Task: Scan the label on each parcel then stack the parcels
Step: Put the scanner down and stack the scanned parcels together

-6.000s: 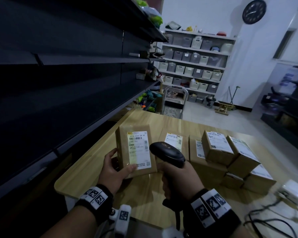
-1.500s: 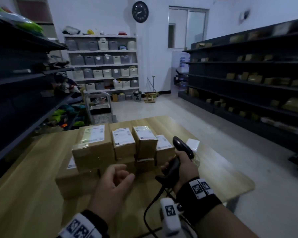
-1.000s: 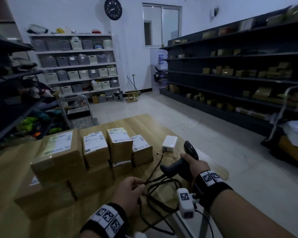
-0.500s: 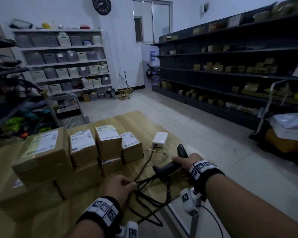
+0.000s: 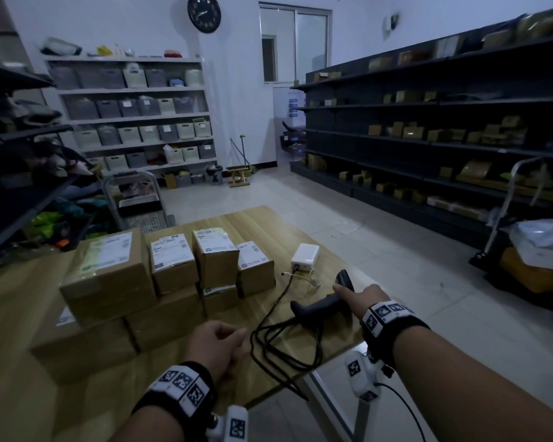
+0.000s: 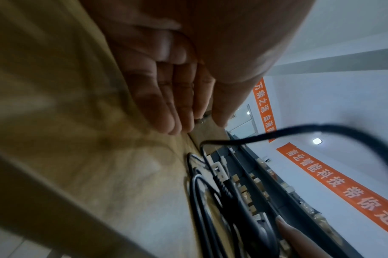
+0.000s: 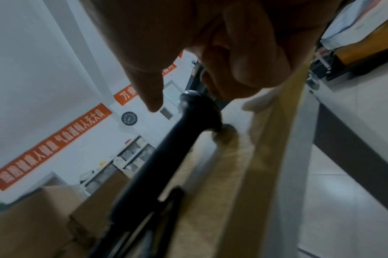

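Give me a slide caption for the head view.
Right hand lays the scanner on the table beside stacked parcels.

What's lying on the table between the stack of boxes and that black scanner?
In the head view, a black cable loops across the wooden table between the stacked parcels and the scanner; otherwise that stretch is bare wood.

The black handheld barcode scanner [image 5: 328, 303], held up against a parcel label six seconds ago, now lies on its side on the light wooden table [image 5: 265, 228] near the right edge. The right hand [image 5: 363, 296] has loosened from a full grip, thumb extended over the scanner. The left hand [image 5: 216, 346], which held a brown cardboard parcel, is empty beside the coiled black cable [image 5: 281, 342].
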`<action>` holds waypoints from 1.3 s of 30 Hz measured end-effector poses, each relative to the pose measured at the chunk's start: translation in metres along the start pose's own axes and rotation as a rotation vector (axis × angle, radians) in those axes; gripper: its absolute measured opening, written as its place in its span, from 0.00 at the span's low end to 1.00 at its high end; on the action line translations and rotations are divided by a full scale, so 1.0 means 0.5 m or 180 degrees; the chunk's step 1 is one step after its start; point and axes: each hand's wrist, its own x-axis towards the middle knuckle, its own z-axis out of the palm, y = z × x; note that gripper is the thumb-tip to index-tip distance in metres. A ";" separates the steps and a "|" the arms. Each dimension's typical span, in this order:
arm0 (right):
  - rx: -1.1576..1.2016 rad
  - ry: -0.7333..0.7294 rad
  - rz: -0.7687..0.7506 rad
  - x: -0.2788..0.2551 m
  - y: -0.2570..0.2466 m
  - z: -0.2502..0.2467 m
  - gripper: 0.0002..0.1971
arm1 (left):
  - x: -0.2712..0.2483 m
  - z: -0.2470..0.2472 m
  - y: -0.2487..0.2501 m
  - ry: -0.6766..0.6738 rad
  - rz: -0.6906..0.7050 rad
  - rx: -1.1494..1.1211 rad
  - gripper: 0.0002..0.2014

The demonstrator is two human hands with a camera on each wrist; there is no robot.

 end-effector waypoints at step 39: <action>0.1994 -0.2104 -0.1036 -0.397 -0.444 0.400 0.45 | -0.097 -0.451 0.092 0.1055 0.0374 -0.0725 0.17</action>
